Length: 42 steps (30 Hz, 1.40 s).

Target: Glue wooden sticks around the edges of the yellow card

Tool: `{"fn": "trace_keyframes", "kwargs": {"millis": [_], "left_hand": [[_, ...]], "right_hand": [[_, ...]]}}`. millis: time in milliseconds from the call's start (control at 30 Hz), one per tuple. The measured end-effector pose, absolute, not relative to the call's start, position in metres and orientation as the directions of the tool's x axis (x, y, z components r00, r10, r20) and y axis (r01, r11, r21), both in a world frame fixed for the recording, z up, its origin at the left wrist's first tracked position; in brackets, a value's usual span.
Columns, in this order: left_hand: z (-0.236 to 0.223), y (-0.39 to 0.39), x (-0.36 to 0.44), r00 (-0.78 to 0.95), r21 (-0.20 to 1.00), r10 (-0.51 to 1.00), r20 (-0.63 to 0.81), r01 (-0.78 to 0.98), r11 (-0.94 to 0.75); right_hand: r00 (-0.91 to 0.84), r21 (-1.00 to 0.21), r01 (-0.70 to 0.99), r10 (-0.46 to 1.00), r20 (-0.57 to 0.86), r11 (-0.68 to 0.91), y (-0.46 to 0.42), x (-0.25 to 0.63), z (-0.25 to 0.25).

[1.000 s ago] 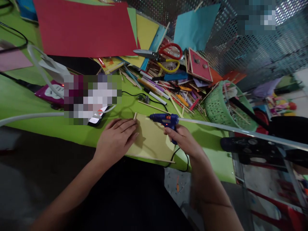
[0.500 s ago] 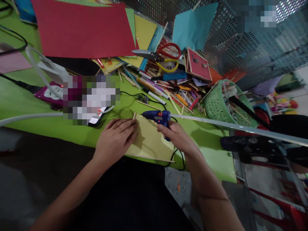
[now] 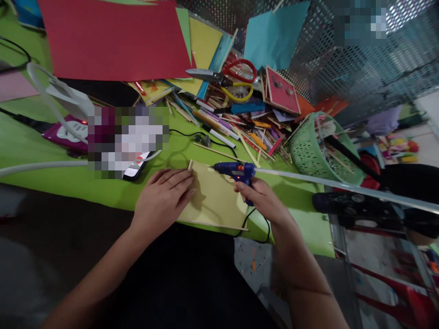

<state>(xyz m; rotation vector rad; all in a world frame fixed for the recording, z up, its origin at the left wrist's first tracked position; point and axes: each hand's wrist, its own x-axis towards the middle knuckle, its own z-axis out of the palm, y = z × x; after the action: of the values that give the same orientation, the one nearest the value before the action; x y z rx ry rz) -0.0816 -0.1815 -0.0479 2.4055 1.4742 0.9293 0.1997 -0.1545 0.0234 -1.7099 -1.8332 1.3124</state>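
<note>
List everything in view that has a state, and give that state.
Glue gun: light on, held in right hand
Glue stick: sticking out of the gun's back
Yellow sheet: flat, partly under left hand
Scissors: unheld, blades apparently closed
Power strip: light on
Phone: screen lit, partly blurred out
Green basket: open-topped, holding odds and ends

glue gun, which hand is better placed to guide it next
Right, likely: the right hand grips the glue gun by its handle, while the left hand rests at the left edge of the yellow sheet.
</note>
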Motion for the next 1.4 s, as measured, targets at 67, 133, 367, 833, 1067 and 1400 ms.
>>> {"fn": "trace_keyframes", "kwargs": {"millis": [67,133,367,833,1067,1400], "left_hand": [[-0.048,-0.182,-0.082,0.311,0.450,0.854,0.417,0.746,-0.491],[-0.049,-0.182,-0.082,0.308,0.447,0.853,0.421,0.747,-0.491],[-0.051,-0.182,-0.083,0.314,0.455,0.855,0.412,0.742,-0.492],[-0.049,-0.181,-0.082,0.316,0.439,0.847,0.428,0.747,-0.500],[-0.047,-0.181,-0.082,0.321,0.426,0.837,0.443,0.747,-0.511],[-0.049,-0.182,-0.083,0.315,0.453,0.853,0.415,0.742,-0.495]], "right_hand": [[-0.225,-0.772,0.618,0.908,-0.354,-0.148,-0.156,0.202,0.024],[-0.221,-0.777,0.610,0.909,-0.355,-0.155,-0.157,0.203,0.025],[-0.244,-0.768,0.629,0.907,-0.344,-0.122,-0.153,0.198,0.023],[-0.245,-0.761,0.640,0.912,-0.329,-0.103,-0.155,0.201,0.025],[-0.250,-0.764,0.643,0.925,-0.286,-0.062,-0.151,0.193,0.022],[-0.202,-0.767,0.626,0.922,-0.331,-0.138,-0.160,0.211,0.023]]}}
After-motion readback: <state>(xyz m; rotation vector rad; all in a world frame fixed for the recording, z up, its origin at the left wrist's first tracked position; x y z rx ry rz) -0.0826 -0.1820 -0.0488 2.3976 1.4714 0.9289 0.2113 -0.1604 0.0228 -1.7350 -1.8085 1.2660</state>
